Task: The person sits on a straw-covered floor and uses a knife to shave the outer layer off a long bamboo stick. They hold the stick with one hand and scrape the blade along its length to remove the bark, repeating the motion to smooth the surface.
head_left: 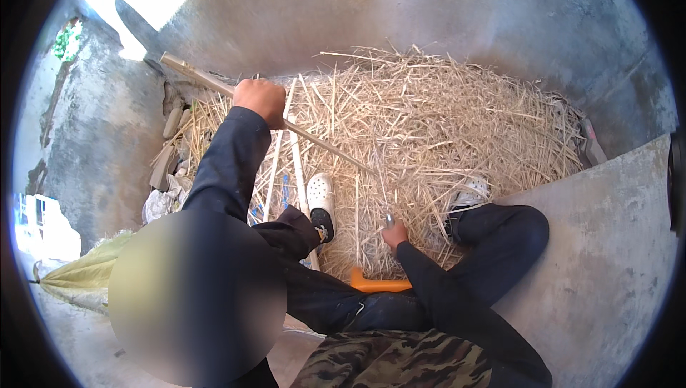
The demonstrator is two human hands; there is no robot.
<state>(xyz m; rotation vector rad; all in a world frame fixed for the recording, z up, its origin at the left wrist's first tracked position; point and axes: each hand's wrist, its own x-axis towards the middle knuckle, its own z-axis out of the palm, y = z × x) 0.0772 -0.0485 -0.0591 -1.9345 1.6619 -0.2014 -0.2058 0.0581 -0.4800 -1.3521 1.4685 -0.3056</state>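
Note:
My left hand is closed round a long, pale strip of wood or bamboo. The strip slants from the upper left down to the middle of the shavings. Lower and to the right, my right hand grips a knife by its short handle. Its thin blade points away from me, and its tip lies close to the strip's lower end. Whether blade and strip touch, I cannot tell. Beneath both hands spreads a heap of straw-coloured shavings.
White clogs are on my feet amid the shavings. An orange plastic piece lies between my legs. Concrete walls rise behind and at the left. Stones and a plastic bag lie left, near a yellowish sack. A blurred disc covers the lower left.

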